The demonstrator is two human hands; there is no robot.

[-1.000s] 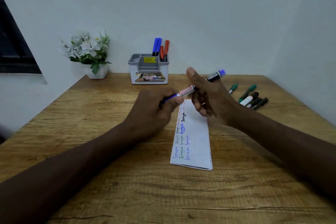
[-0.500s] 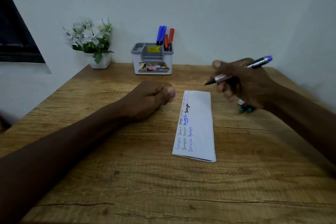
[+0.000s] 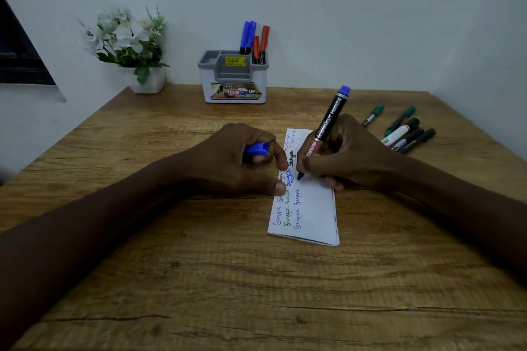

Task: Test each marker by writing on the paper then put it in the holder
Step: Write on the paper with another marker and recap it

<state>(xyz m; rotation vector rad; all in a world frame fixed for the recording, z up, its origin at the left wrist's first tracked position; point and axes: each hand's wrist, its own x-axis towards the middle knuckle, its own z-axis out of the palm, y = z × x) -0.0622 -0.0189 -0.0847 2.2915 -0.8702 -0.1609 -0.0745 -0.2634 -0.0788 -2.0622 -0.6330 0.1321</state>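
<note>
A folded white paper (image 3: 312, 216) with several handwritten words lies at the table's middle. My right hand (image 3: 350, 154) grips an uncapped black marker with a blue end (image 3: 330, 117), its tip down on the paper. My left hand (image 3: 239, 162) holds the blue cap (image 3: 256, 149) in its curled fingers, and its thumb and fingertips rest on the paper's left edge. The grey and white holder (image 3: 233, 77) stands at the back by the wall with blue and red markers (image 3: 255, 37) in its right compartment.
Several loose markers (image 3: 405, 131), green and black, lie on the wooden table (image 3: 199, 279) to the right of my right hand. A white pot of white flowers (image 3: 128, 45) stands at the back left. Walls close the table at the back and right.
My right hand came back from the right and lowered the marker's tip onto the paper. My left hand moved to the paper's left edge, the blue cap now showing in its fingers.
</note>
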